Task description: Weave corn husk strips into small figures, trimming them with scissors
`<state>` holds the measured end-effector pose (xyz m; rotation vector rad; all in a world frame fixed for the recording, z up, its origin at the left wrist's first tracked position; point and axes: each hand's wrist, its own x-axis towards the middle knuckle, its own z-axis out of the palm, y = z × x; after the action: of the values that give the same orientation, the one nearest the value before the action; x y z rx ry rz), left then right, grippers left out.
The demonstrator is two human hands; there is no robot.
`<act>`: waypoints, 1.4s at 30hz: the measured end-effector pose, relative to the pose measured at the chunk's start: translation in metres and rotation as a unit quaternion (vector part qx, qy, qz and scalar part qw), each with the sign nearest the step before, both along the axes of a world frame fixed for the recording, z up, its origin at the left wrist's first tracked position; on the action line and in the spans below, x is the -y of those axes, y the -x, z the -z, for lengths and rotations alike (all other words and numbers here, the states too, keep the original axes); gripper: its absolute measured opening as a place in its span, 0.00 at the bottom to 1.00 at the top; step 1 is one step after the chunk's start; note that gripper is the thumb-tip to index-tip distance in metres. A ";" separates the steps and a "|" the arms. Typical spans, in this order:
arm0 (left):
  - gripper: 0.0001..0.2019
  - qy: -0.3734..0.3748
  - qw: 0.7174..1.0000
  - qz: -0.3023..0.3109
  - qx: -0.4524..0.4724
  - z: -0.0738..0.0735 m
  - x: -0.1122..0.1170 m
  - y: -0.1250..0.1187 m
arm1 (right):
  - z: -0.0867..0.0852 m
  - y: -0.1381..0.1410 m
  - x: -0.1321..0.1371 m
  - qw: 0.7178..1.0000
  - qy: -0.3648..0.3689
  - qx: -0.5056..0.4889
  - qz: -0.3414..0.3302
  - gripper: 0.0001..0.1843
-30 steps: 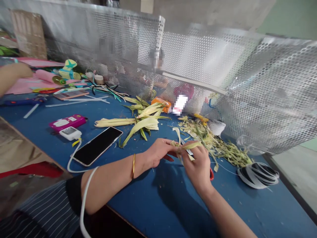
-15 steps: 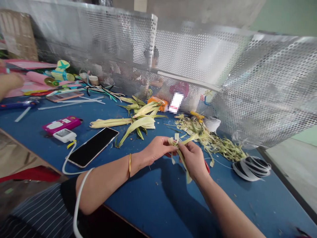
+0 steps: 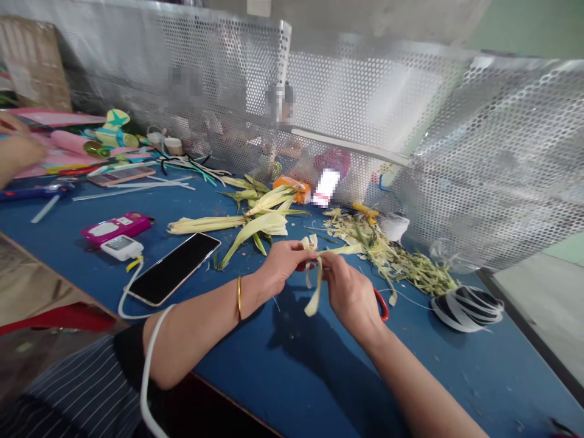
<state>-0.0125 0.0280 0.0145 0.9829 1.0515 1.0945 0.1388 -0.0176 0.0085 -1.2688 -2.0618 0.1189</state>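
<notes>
Pale corn husk strips [image 3: 312, 302] are pinched between both my hands above the blue table. My left hand [image 3: 286, 263], a gold bangle at its wrist, is closed on the strips from the left. From the right, my right hand [image 3: 349, 291] closes finger and thumb on them. One strip hangs below the fingers, another sticks out to the right. A red handle [image 3: 381, 305] shows partly behind my right hand. Beyond my hands lie a bundle of corn husks [image 3: 267, 222] and a heap of husk scraps [image 3: 387, 249].
On the left lie a black-screened phone [image 3: 173, 267], a magenta device [image 3: 119, 229] and a white cable [image 3: 148, 365] crossing my left arm. A roll of white strip [image 3: 466, 309] stands at right. A perforated metal screen [image 3: 347, 97] borders the back. Another person's hand [image 3: 20, 152] is at far left.
Both hands have shifted slightly, my left hand a little up. The hanging husk strip has swung left, out from under my right hand, which now shows its back more.
</notes>
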 end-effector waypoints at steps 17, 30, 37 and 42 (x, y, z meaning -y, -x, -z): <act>0.03 -0.078 0.974 0.200 -0.077 -0.002 0.008 0.000 | -0.012 -0.017 -0.012 0.993 0.072 -0.089 0.038 0.11; 0.07 -0.071 0.985 0.133 -0.079 0.015 0.012 -0.009 | -0.001 -0.009 -0.012 0.976 0.130 -0.110 0.134 0.13; 0.05 -0.031 0.996 0.073 -0.048 0.000 0.013 -0.010 | -0.007 -0.022 -0.018 0.977 0.183 -0.084 0.065 0.13; 0.02 0.001 0.998 0.054 -0.039 -0.005 0.009 -0.006 | -0.025 -0.043 -0.019 0.974 0.212 -0.077 -0.028 0.14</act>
<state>-0.0061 0.0193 0.0192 1.0756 1.0484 0.9733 0.1817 0.0011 0.0337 -1.3968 -1.9996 0.6928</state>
